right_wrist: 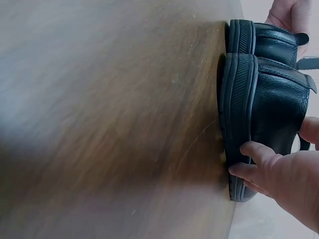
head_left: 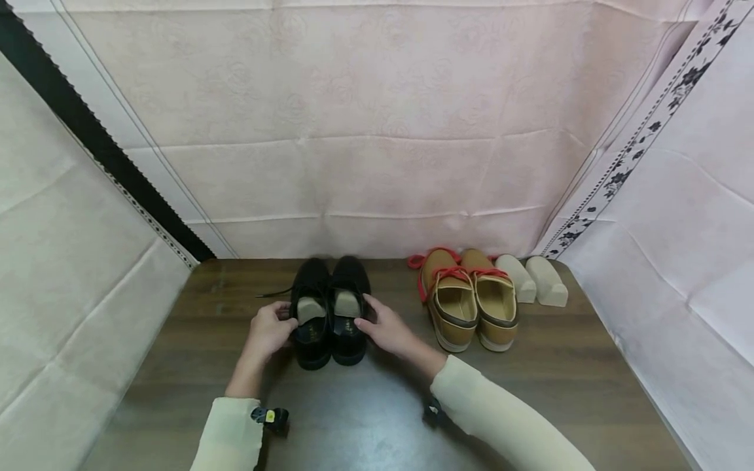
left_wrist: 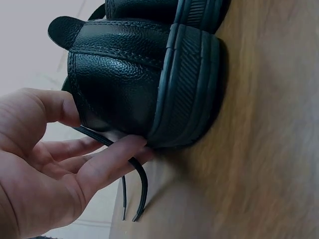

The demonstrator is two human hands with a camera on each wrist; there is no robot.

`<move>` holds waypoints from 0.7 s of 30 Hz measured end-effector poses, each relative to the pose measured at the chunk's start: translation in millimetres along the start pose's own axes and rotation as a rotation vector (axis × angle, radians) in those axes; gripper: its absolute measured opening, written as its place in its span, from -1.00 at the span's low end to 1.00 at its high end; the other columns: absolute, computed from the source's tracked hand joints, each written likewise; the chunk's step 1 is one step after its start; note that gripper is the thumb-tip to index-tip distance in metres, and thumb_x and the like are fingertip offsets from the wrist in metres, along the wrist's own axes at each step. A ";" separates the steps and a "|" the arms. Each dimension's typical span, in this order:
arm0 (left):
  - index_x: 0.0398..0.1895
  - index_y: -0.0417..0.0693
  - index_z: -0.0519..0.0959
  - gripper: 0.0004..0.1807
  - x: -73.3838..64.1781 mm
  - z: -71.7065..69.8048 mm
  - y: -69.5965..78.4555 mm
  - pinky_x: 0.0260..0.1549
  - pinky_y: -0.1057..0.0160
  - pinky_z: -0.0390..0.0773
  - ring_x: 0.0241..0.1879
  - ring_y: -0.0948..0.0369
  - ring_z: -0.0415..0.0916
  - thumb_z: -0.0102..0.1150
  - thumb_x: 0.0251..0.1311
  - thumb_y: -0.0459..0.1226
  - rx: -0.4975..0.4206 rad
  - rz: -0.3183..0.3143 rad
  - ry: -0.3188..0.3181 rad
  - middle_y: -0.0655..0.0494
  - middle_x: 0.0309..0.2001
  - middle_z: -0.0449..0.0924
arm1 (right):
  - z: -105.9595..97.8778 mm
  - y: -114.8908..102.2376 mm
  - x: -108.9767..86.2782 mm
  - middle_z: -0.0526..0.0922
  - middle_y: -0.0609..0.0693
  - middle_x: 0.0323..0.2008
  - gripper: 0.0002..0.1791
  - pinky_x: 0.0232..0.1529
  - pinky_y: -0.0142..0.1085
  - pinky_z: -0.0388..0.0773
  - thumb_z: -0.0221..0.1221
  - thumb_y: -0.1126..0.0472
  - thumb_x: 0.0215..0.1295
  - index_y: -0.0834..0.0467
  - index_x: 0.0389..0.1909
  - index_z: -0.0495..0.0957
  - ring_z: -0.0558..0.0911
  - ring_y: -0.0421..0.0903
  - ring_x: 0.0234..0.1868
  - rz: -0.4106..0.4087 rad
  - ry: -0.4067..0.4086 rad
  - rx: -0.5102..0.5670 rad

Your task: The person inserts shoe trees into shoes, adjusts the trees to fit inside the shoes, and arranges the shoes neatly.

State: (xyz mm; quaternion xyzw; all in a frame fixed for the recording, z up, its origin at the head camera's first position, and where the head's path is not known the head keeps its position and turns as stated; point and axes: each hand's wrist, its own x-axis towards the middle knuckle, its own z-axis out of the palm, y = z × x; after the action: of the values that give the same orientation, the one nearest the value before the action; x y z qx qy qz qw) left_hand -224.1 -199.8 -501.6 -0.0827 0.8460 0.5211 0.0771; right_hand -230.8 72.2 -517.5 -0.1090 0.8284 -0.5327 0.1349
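Two black leather shoes, a left shoe and a right shoe, stand side by side on the wooden tabletop, toes pointing away. A beige piece shows inside each opening. My left hand holds the left shoe by its outer side, thumb at the collar and fingers low along the side. On the opposite side, my right hand grips the right shoe, thumb at the opening's edge and fingers against the upper and sole. A loose black lace hangs past the left fingers.
To the right stand two tan shoes, a left one and a right one, with red laces. Beside them lie two cream-coloured blocks. A pale cloth-covered wall rises behind the tabletop, with cloth on both sides.
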 end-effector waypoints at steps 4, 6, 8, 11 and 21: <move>0.34 -0.35 0.44 -0.51 3.4 -7.0 -3.0 -0.36 0.10 0.76 -0.04 -0.03 0.67 0.07 0.35 -0.39 0.000 -0.002 -0.005 -0.39 0.22 0.53 | 5.5 -3.8 4.5 0.27 0.23 0.54 -0.27 0.41 0.03 0.42 0.17 0.09 0.54 0.12 0.61 0.14 0.42 0.16 0.46 0.004 -0.002 0.002; 0.34 -0.37 0.43 -0.50 5.4 -10.5 -3.8 -0.37 0.10 0.76 -0.04 -0.05 0.67 0.06 0.35 -0.39 0.008 0.003 -0.009 -0.41 0.23 0.51 | 7.9 -6.0 6.4 0.27 0.22 0.54 -0.27 0.41 0.03 0.42 0.17 0.08 0.54 0.11 0.61 0.14 0.42 0.16 0.46 0.009 -0.001 -0.001; 0.35 -0.37 0.42 -0.50 6.5 -13.9 -4.0 -0.38 0.11 0.76 -0.03 -0.06 0.67 0.05 0.36 -0.39 0.016 0.000 -0.008 -0.41 0.23 0.51 | 10.8 -7.2 8.8 0.26 0.23 0.55 -0.26 0.41 0.03 0.42 0.18 0.07 0.53 0.11 0.61 0.14 0.42 0.16 0.46 0.010 -0.004 -0.008; 0.36 -0.38 0.40 -0.49 7.3 -19.3 -4.3 -0.39 0.10 0.76 -0.01 -0.11 0.66 0.04 0.37 -0.38 0.032 -0.004 -0.012 -0.43 0.25 0.48 | 15.3 -9.4 11.7 0.27 0.24 0.54 -0.26 0.41 0.03 0.42 0.18 0.04 0.53 0.10 0.61 0.14 0.42 0.15 0.47 0.015 -0.007 -0.012; 0.40 -0.42 0.35 -0.47 10.7 -34.8 -5.8 -0.38 0.09 0.76 0.08 -0.24 0.60 -0.01 0.40 -0.38 0.068 -0.011 -0.017 -0.48 0.27 0.44 | 29.7 -14.4 21.6 0.26 0.26 0.54 -0.25 0.39 0.03 0.45 0.18 0.04 0.53 0.10 0.61 0.13 0.43 0.18 0.46 0.016 -0.007 0.023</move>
State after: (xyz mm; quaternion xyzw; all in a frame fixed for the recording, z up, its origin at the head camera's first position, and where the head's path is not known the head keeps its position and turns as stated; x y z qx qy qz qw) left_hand -234.7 -234.1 -493.4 -0.0801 0.8621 0.4923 0.0897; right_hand -240.5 33.9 -518.5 -0.1026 0.8226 -0.5405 0.1434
